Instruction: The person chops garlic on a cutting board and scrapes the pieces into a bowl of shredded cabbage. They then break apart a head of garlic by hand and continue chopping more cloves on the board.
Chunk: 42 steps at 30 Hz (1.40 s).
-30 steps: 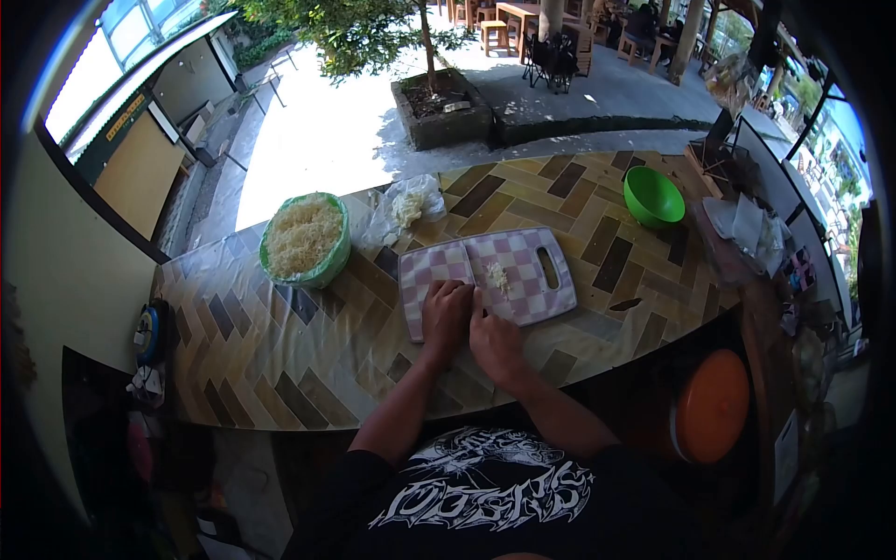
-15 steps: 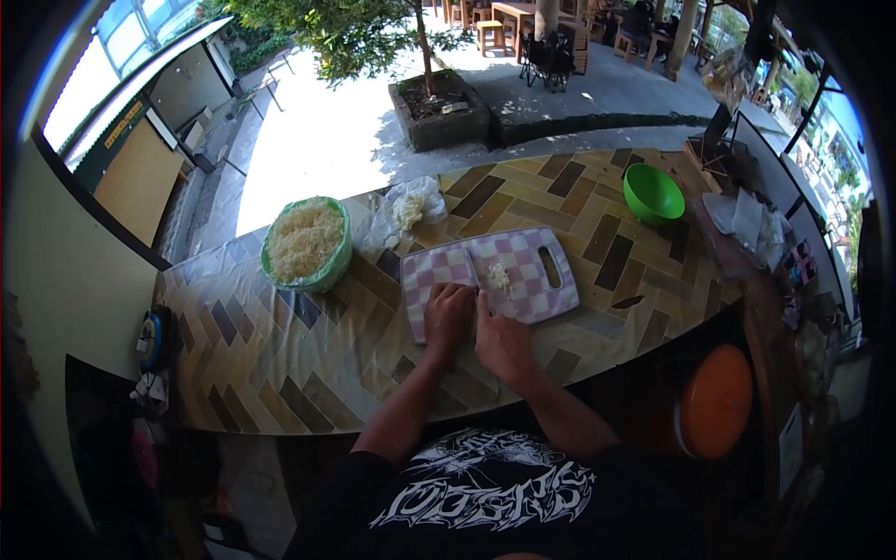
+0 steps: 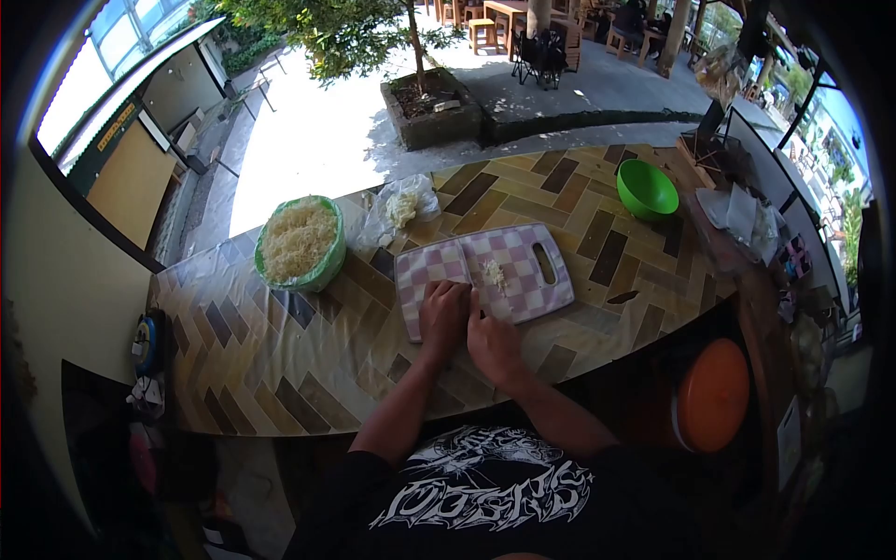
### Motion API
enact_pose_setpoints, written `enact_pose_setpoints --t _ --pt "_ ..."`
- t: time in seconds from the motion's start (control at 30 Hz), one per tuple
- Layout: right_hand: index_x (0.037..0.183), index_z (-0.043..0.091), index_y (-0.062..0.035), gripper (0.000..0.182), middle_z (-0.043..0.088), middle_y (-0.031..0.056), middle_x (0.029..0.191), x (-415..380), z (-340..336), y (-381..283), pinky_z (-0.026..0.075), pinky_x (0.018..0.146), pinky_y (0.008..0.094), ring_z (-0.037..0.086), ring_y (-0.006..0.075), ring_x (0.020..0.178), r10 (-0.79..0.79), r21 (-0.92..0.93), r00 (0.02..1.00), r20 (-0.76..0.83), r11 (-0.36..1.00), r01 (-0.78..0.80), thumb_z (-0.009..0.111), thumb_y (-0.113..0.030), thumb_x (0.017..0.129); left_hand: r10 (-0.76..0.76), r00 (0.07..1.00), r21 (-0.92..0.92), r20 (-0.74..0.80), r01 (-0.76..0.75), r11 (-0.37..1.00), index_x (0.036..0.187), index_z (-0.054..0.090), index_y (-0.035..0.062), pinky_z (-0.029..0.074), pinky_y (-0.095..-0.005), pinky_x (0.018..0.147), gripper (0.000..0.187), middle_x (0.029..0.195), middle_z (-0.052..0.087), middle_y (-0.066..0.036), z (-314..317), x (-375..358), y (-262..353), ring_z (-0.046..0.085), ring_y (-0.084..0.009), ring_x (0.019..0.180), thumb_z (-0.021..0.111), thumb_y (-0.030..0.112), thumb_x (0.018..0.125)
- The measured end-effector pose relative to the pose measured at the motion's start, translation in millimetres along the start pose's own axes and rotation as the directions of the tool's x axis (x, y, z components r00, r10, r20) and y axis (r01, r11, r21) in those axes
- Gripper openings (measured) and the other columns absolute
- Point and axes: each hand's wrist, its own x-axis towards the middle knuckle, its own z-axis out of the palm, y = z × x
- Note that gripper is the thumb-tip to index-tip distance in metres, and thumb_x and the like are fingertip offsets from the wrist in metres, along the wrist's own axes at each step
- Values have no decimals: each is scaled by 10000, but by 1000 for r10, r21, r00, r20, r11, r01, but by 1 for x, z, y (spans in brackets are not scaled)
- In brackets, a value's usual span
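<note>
A pink and white checkered cutting board [image 3: 431, 263] lies on the wood-patterned table [image 3: 597, 322]. My right hand [image 3: 493, 343] is closed round a knife, whose thin blade [image 3: 464, 265] points away from me over the board. Close beside it, my left hand [image 3: 444, 317] rests on the board with its fingers bent together; whatever they pinch is hidden. Small pale chopped pieces [image 3: 495, 274] lie just right of the blade. Behind the board, more pale pieces [image 3: 402, 210] sit on a clear plastic bag [image 3: 426, 198].
At the left is a green-lined bowl [image 3: 327, 272] full of thin pale noodles [image 3: 299, 243]. A green bowl [image 3: 647, 190] stands at the back right, near plastic bags [image 3: 744, 217]. An orange lid [image 3: 714, 396] is below the table's right edge.
The whole view has shifted slightly, so the table's things appear a little further left. Both hands keep nearly the same place on the board.
</note>
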Motion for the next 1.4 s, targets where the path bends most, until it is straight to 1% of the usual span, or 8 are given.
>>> enact_pose_setpoints --t 0.43,0.53,0.67,0.83,1.03,1.13,1.33,1.4 --pt "1624 367 61 724 755 233 824 4 -11 6 623 714 524 767 413 754 -6 88 998 59 996 0 571 -102 949 -26 1000 13 -8 27 1000 1008 795 57 566 -453 900 132 1021 764 -111 2 -1 -2 682 -352 1039 734 131 918" --pt "1598 392 92 700 759 197 795 -5 -41 1 636 674 484 772 364 707 -47 60 996 78 997 42 591 -113 958 -45 999 19 4 45 999 1018 808 52 560 -450 918 152 1037 777 -112 4 -2 -6 688 -354 1052 733 149 927" --pt "1606 382 89 705 762 195 805 -5 4 4 633 685 485 771 362 714 -7 -2 1000 21 1000 7 587 -112 963 -29 1000 -2 10 29 1000 1013 808 40 560 -448 922 153 1025 780 -112 3 -2 -2 691 -352 1039 748 143 918" --pt "1624 348 94 724 768 196 821 -1 -45 0 633 704 484 774 360 728 -39 50 992 123 998 33 580 -105 967 -22 1000 7 -8 22 1000 1019 798 53 575 -446 893 144 1030 765 -103 5 -2 -8 682 -342 1045 730 113 907" --pt "1601 388 88 714 764 190 804 5 -4 -1 633 695 473 777 359 732 -33 -11 999 9 999 33 606 -122 954 -67 998 -27 21 67 997 1036 813 38 562 -446 920 165 1036 780 -113 0 -2 2 690 -346 1039 743 132 920" --pt "1603 384 88 726 761 197 799 1 -41 -2 634 690 475 778 363 733 -43 57 995 88 998 38 616 -131 951 -45 999 -16 8 45 999 1035 815 47 562 -448 916 164 1038 778 -116 0 -1 -5 690 -347 1040 737 137 922" --pt "1636 354 47 767 759 237 845 -1 1 -3 624 725 522 766 411 752 2 -17 1000 -1 1000 -2 599 -114 928 -27 1000 -7 9 27 1000 1013 789 56 572 -438 900 146 1017 758 -95 0 -2 -2 680 -344 1057 739 83 878" --pt "1630 351 67 759 760 234 843 2 -15 4 627 718 512 767 408 746 -13 31 997 80 999 11 592 -105 931 -29 1000 -12 -5 28 1000 1017 790 56 571 -439 899 150 1015 757 -97 3 -2 -6 680 -345 1056 739 83 878"
